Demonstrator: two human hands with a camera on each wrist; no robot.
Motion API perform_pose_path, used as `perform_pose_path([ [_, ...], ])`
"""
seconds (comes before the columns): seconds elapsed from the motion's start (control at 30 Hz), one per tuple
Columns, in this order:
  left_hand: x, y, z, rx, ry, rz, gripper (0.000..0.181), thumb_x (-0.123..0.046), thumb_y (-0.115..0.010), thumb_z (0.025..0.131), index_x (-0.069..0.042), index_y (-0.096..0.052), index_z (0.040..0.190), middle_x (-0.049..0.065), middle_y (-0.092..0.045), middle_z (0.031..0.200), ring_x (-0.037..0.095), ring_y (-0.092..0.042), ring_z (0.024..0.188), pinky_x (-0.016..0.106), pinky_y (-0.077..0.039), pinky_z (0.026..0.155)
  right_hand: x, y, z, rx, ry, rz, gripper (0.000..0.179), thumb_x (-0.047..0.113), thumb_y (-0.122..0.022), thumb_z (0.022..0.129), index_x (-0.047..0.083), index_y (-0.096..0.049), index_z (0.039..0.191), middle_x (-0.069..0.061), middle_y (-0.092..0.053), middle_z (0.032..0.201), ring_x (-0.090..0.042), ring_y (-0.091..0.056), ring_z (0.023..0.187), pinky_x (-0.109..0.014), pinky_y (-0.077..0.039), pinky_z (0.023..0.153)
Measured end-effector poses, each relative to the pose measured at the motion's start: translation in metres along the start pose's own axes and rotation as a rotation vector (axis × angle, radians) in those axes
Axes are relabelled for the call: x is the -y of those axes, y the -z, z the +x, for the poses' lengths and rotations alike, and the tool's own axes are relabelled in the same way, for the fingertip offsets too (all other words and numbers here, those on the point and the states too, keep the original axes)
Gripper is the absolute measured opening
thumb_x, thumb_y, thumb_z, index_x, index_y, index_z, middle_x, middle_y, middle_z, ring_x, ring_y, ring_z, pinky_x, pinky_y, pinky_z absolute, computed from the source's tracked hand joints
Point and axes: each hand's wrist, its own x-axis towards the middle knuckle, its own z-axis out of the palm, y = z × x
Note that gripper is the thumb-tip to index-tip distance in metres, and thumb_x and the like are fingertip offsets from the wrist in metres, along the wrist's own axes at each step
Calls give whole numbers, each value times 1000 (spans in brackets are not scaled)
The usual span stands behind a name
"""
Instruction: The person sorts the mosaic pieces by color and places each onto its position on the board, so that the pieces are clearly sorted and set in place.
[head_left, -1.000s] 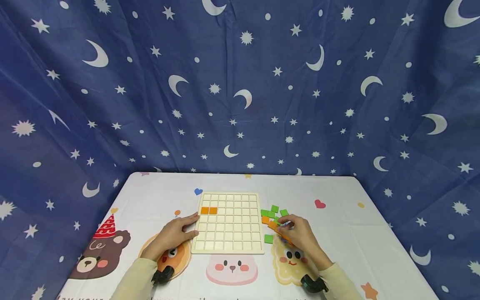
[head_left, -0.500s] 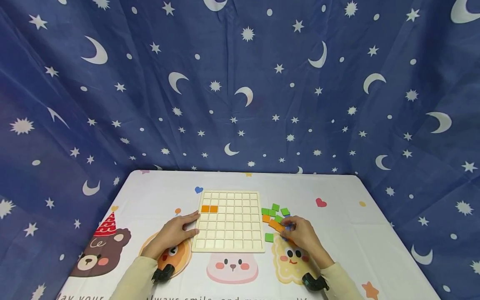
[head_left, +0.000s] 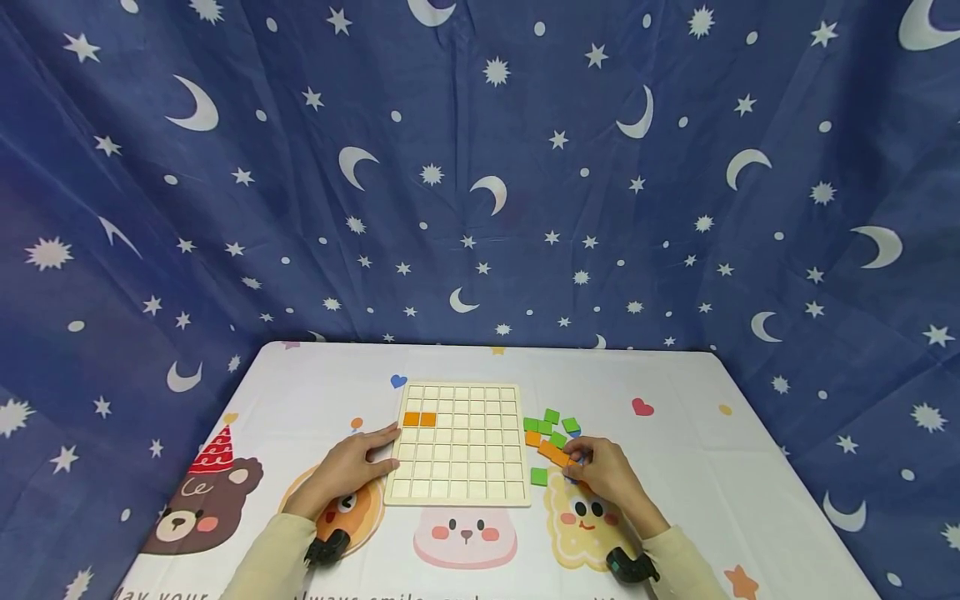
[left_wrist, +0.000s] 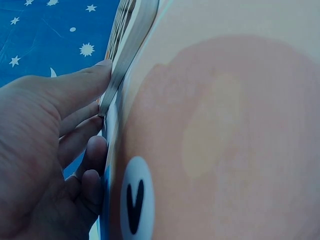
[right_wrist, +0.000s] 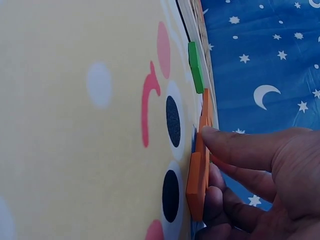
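My left hand [head_left: 347, 468] rests at the left edge of a cream square grid board [head_left: 461, 495], its thumb and fingertips against the rim. In the left wrist view the thumb [left_wrist: 87, 85] meets the board's side. Two orange tiles [head_left: 419, 419] fill neighbouring cells at the board's left. Right of the board, my right hand [head_left: 603, 473] pinches an orange tile among the loose pieces. The right wrist view has the thumb [right_wrist: 225, 145] on an orange tile's edge, the index finger behind it; another orange tile [right_wrist: 198, 185] lies nearer the camera.
Several green tiles [head_left: 551, 416] and more orange tiles [head_left: 553, 452] lie loosely by the board's right side, one green tile [head_left: 538, 477] a little nearer. Blue bits show beside the right hand. A white cartoon-print cloth [head_left: 660, 375] covers the table, before a blue star-patterned curtain [head_left: 480, 117].
The right hand has shifted slightly right and down over the loose tiles, its fingers now closer to an orange tile at the pile's near end. The left hand and board keep their places.
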Motion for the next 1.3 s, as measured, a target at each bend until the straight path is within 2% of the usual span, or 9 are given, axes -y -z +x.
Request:
perform_pose_path([
  [0.37,0,0,0,-1,6,4,61,-38,-71,89,-16,-53,143,1,-46,152,39,-42,140,59,-35,112,-1,-1,-1,-1,14,31,20,8,-85,74,11,-69,86,1,-56,71,-13,-48,64,-21,-38,53],
  [0.67,1,-1,0,0,6,4,61,-38,-71,89,-17,-53,144,0,-46,152,38,-41,141,58,-34,113,-1,2,1,-58,22,39,27,13,-87,73,9,-61,79,0,-54,67,-13,-47,62,-20,-37,51],
  [0.93,0,-1,-1,1,6,3,61,-38,-71,89,-16,-52,144,1,-46,153,38,-41,141,59,-34,113,9,8,6,-95,31,80,24,15,-86,75,10,-63,81,-1,-57,71,-14,-49,63,-20,-43,51],
  [1.1,-2,0,-3,-10,-7,9,61,-37,-71,89,-15,-54,142,3,-47,152,40,-43,139,59,-35,112,19,9,7,-84,71,134,19,7,-84,75,9,-66,82,-1,-60,71,-13,-51,64,-18,-45,54],
  [1.3,-3,1,-3,-13,-3,9,60,-36,-72,89,-15,-54,142,2,-47,152,39,-42,140,59,-34,113,31,7,9,-75,109,139,15,0,-76,78,10,-68,87,-1,-64,77,-14,-54,71,-19,-46,58],
])
